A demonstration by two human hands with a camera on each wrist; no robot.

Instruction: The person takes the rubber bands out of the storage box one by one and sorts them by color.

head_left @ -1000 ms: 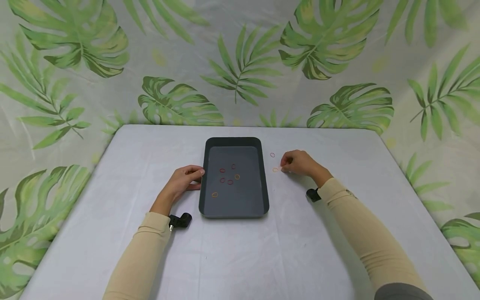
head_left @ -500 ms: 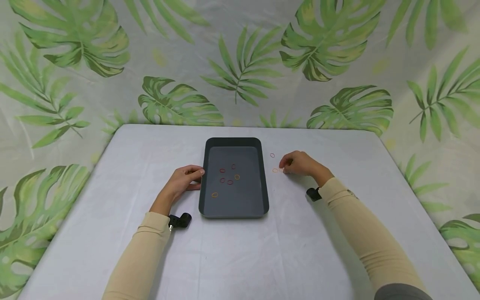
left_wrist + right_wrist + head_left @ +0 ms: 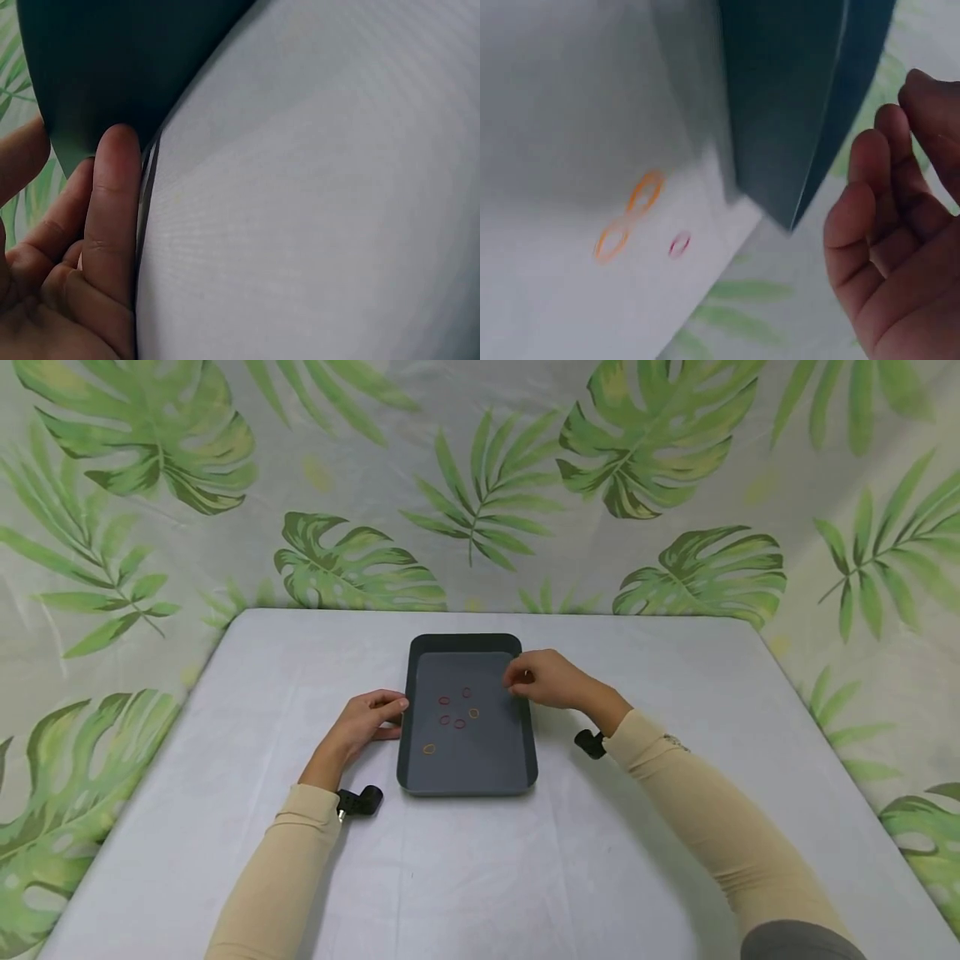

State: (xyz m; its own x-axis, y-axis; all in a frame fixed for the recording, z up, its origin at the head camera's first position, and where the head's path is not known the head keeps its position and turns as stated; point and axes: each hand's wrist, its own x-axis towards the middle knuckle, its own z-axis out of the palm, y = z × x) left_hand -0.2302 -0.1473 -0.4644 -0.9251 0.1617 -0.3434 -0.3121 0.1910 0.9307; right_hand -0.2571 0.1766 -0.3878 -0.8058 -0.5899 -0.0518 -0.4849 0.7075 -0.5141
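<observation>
A dark grey rectangular tray (image 3: 465, 781) lies on the white-covered table, with several small red and orange rubber bands (image 3: 460, 724) spread on its floor. My left hand (image 3: 365, 720) holds the tray's left wall, thumb at the rim; the left wrist view shows the fingers (image 3: 112, 202) against the tray's outer side. My right hand (image 3: 551, 681) is over the tray's right rim, fingertips reaching just inside. Its thumb and fingers (image 3: 855, 217) curve close together; whether a band is between the tips is hidden.
Two orange rubber bands (image 3: 645, 191) and a red rubber band (image 3: 679, 244) lie on the table beside the tray's right side. A leaf-printed cloth (image 3: 480, 510) stands behind the table's far edge.
My right hand has moved left from beside the loose bands on the table to above the tray's right rim. The left hand and the tray stay where they were.
</observation>
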